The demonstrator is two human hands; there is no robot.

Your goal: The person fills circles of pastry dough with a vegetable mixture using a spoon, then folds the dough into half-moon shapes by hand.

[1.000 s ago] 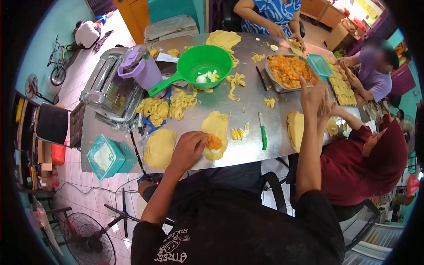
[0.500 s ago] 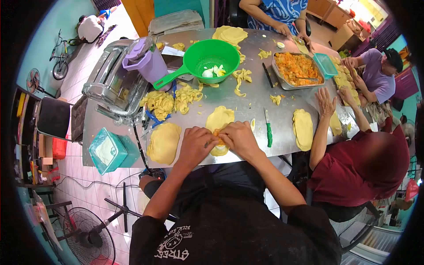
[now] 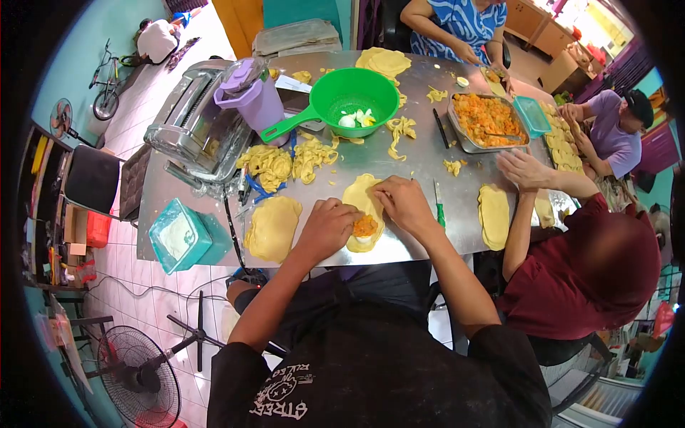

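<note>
An oval sheet of yellow dough (image 3: 362, 187) lies in front of me near the table's edge. On its lower half sits a mound of orange filling (image 3: 365, 225), with a bit of white showing just below it. My left hand (image 3: 330, 228) is curled at the sheet's left edge, fingertips against the dough beside the filling. At the upper right edge, my right hand (image 3: 407, 204) has its fingers bent and pressed together on the dough; their tips are partly hidden. A stack of dough sheets (image 3: 272, 228) lies left of my left hand. A green-handled knife (image 3: 439, 207) rests right of my right hand.
Behind the dough are a green strainer (image 3: 391, 107) with egg pieces, dough scraps (image 3: 310, 158) and a pasta machine (image 3: 193, 118). A tray of orange filling (image 3: 489, 118) stands at the right. A co-worker in maroon (image 3: 599, 264) sits close on my right; others work farther off.
My hands have moved apart from over the filling, the right one up and rightward, uncovering the orange mound. The maroon-clad co-worker's hands have come together. The whole view has shifted slightly.
</note>
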